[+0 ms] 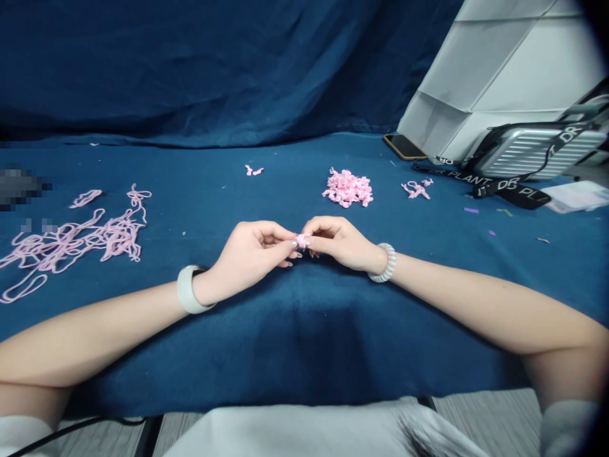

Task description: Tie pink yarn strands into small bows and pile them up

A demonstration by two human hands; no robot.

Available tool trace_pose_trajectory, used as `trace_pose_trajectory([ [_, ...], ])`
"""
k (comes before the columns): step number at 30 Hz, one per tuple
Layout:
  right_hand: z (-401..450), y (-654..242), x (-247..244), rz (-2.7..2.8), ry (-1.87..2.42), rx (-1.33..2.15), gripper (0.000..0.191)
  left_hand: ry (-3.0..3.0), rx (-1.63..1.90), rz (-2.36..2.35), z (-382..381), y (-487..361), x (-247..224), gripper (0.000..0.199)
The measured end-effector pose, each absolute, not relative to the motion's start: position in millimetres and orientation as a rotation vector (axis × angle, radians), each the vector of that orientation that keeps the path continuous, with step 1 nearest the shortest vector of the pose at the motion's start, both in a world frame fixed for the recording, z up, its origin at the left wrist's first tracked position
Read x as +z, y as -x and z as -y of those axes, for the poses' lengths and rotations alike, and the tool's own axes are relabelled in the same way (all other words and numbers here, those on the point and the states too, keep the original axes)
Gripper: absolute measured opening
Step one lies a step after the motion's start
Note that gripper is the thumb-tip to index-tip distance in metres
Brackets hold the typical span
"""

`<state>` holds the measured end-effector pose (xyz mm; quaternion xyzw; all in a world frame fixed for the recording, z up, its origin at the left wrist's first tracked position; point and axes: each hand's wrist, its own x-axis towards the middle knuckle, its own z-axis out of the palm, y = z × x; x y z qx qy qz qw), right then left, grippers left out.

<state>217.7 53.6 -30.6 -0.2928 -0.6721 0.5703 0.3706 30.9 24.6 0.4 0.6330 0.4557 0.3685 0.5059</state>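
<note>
- Looks like a craft workspace — can't say home or office
- Shown by pink yarn (120,236) on cloth-covered table (257,343)
- Also by blue drape (214,63) behind table

Pink piece (302,241), pink pile (348,188) beyond it, blue worktop (214,190) below! Lilac yarn (117,238) left of the piece; to its right, black strap (529,195) lettered white.

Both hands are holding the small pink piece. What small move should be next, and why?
Perhaps pull the small pink piece gently tighter: the left hand and right hand pinch it from opposite sides, so they seem well placed. It is partly hidden, so I cannot tell how tight it is.
</note>
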Motion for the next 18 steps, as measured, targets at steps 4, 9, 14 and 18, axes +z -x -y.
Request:
trace_pose_trajectory([
  [4, -51, -216, -29, 1.734, 0.808, 1.372, 0.015, -1.515, 0.878, -1.141, -25, -31, -1, 0.018],
  [9, -49, -215, -29, 1.715, 0.844, 1.347, 0.015, -1.386, 0.855, -1.133, -28, -32, -7, 0.018],
  [14, -49, -218, -29, 1.687, 0.781, 1.407, 0.010, -1.289, 0.880, -1.117, -31, -32, -13, 0.021],
  [18, -48, -216, -30, 1.726, 0.865, 1.289, 0.016, -1.343, 0.866, -1.113, -33, -32, -18, 0.022],
])
